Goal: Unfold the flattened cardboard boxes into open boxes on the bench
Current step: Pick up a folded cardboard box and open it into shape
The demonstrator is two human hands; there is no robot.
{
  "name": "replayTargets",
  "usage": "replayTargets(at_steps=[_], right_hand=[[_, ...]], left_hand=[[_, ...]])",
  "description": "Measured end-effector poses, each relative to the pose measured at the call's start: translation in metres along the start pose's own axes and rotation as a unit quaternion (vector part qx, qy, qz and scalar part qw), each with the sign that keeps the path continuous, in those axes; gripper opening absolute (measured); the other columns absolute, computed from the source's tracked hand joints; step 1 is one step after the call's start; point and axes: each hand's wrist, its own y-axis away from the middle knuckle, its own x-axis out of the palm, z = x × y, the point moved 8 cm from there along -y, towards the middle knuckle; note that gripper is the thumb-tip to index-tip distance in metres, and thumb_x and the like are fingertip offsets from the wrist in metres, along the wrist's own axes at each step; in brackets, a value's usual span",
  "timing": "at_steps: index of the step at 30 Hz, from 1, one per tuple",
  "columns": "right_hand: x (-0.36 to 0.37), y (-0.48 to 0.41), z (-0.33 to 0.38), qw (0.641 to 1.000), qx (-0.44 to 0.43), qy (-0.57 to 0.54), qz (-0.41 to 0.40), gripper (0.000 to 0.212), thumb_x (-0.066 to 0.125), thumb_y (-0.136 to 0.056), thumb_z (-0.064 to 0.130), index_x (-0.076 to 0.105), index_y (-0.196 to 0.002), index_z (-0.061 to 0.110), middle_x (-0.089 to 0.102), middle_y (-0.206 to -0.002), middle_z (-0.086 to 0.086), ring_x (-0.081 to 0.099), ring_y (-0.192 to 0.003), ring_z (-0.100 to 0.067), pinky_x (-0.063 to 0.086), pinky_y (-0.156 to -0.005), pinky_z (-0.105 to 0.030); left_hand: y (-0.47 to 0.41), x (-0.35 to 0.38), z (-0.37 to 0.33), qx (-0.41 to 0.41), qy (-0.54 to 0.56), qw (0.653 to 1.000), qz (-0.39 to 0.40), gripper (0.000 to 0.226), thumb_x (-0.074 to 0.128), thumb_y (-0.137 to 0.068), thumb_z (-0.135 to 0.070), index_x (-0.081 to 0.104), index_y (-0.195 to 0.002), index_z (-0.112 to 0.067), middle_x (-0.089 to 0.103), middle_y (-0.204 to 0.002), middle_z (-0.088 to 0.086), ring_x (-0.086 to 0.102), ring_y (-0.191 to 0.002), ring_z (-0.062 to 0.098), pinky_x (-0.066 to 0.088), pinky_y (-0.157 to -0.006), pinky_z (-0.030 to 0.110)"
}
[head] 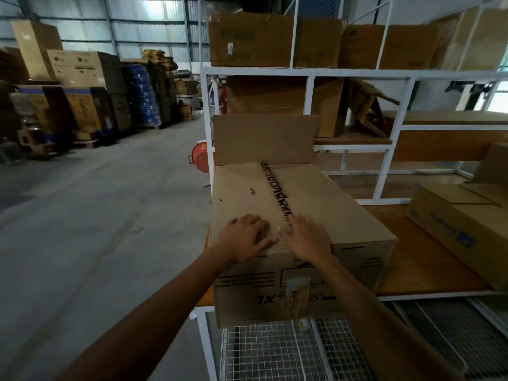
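A large brown cardboard box [316, 193] stands unfolded on the wooden bench [428, 273], with a strip of printed tape running along the seam of its top face and one flap standing upright at its far end. My left hand [246, 236] lies flat on the near part of that top face, left of the tape. My right hand [308, 237] lies flat beside it, on and just right of the tape. Both palms press down with fingers spread and neither grips anything. A second cardboard box [450, 226] lies on the bench at the right.
White metal shelving [310, 74] behind the bench holds several cardboard boxes. A wire-mesh shelf [275, 350] sits under the bench. A red basin [199, 158] hangs beside the frame. Concrete floor stretches left, with stacked cartons on pallets [90, 97] along the far wall.
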Motion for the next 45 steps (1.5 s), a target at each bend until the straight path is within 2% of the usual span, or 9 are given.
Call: replayTargets(at_steps=[6,10,18,23,30,34,37,42,45], right_hand=[[-0.013,0.001,0.002,0.971,0.023,-0.237,-0.02,0.049,0.064,-0.09,0.028,0.054,-0.138,0.029,0.059,-0.137,0.004,0.057,-0.122,-0.018,0.048,-0.099,-0.037],[-0.041,0.003,0.009,0.858,0.045,-0.506,-0.07,0.053,0.057,-0.089,-0.004,0.057,-0.134,0.024,0.057,-0.135,0.006,0.061,-0.118,-0.014,0.058,-0.083,-0.029],[-0.09,-0.022,0.071,0.741,-0.039,-0.667,-0.062,0.027,0.044,-0.104,0.027,0.057,-0.127,0.021,0.067,-0.117,-0.003,0.067,-0.102,-0.019,0.056,-0.077,-0.029],[-0.069,-0.05,0.092,0.881,-0.115,-0.449,-0.093,0.014,0.055,-0.099,0.029,0.066,-0.108,0.028,0.067,-0.111,0.006,0.064,-0.105,-0.013,0.052,-0.086,-0.028],[-0.012,-0.075,0.074,0.978,-0.166,-0.105,-0.075,0.028,0.055,-0.093,0.028,0.069,-0.116,0.021,0.062,-0.128,0.003,0.053,-0.116,-0.019,0.045,-0.096,-0.031],[0.006,-0.08,0.062,0.984,-0.158,-0.073,-0.029,0.027,0.05,-0.093,0.026,0.07,-0.108,0.014,0.062,-0.123,-0.004,0.053,-0.117,-0.027,0.046,-0.093,-0.035],[0.007,-0.078,0.063,0.986,-0.157,-0.06,-0.02,0.027,0.047,-0.094,0.029,0.068,-0.107,0.017,0.063,-0.12,-0.003,0.054,-0.111,-0.025,0.046,-0.088,-0.035],[0.012,-0.078,0.06,0.984,-0.162,-0.069,-0.014,0.026,0.045,-0.094,0.034,0.065,-0.105,0.022,0.062,-0.116,0.0,0.054,-0.108,-0.022,0.046,-0.085,-0.035],[0.012,-0.076,0.06,0.985,-0.157,-0.073,-0.019,0.022,0.046,-0.093,0.034,0.064,-0.099,0.023,0.063,-0.111,0.002,0.055,-0.103,-0.021,0.048,-0.085,-0.037]], left_hand=[[-0.003,-0.004,0.011,0.022,0.002,0.999,0.033,0.08,0.035,-0.087,-0.075,0.037,-0.147,-0.023,0.036,-0.155,0.006,0.034,-0.14,0.024,0.029,-0.114,0.044],[-0.005,-0.024,0.007,0.029,0.061,0.998,-0.009,0.076,0.053,-0.089,-0.06,0.029,-0.151,-0.023,0.031,-0.157,0.005,0.032,-0.142,0.024,0.03,-0.114,0.04],[0.006,-0.123,0.016,-0.059,0.166,0.942,-0.286,0.065,0.066,-0.086,-0.017,0.04,-0.146,-0.022,0.052,-0.14,0.005,0.055,-0.117,0.021,0.052,-0.091,0.035],[0.019,-0.168,0.029,-0.097,-0.141,0.909,-0.379,0.072,0.063,-0.087,-0.032,0.031,-0.149,-0.017,0.025,-0.154,0.021,0.025,-0.141,0.042,0.034,-0.109,0.055],[0.05,-0.15,0.104,-0.308,-0.372,0.869,-0.108,0.033,0.052,-0.093,-0.037,0.064,-0.122,-0.026,0.023,-0.16,0.014,-0.007,-0.149,0.038,-0.021,-0.105,0.071],[0.063,-0.113,0.149,-0.396,-0.265,0.879,-0.015,0.034,0.048,-0.095,-0.038,0.059,-0.124,-0.023,0.053,-0.137,0.008,0.03,-0.142,0.032,-0.012,-0.11,0.067],[0.067,-0.061,0.164,-0.414,-0.022,0.91,0.013,0.034,0.043,-0.097,-0.04,0.06,-0.112,-0.015,0.063,-0.121,0.008,0.055,-0.116,0.031,0.04,-0.098,0.044],[0.066,0.004,0.125,-0.441,0.375,0.813,0.056,0.046,0.026,-0.106,-0.038,0.052,-0.133,-0.012,0.051,-0.13,0.008,0.049,-0.124,0.033,0.047,-0.091,0.043],[0.057,-0.001,0.13,-0.416,0.356,0.836,-0.021,0.042,0.03,-0.105,-0.039,0.059,-0.122,-0.014,0.059,-0.127,0.011,0.056,-0.116,0.031,0.044,-0.101,0.043]])
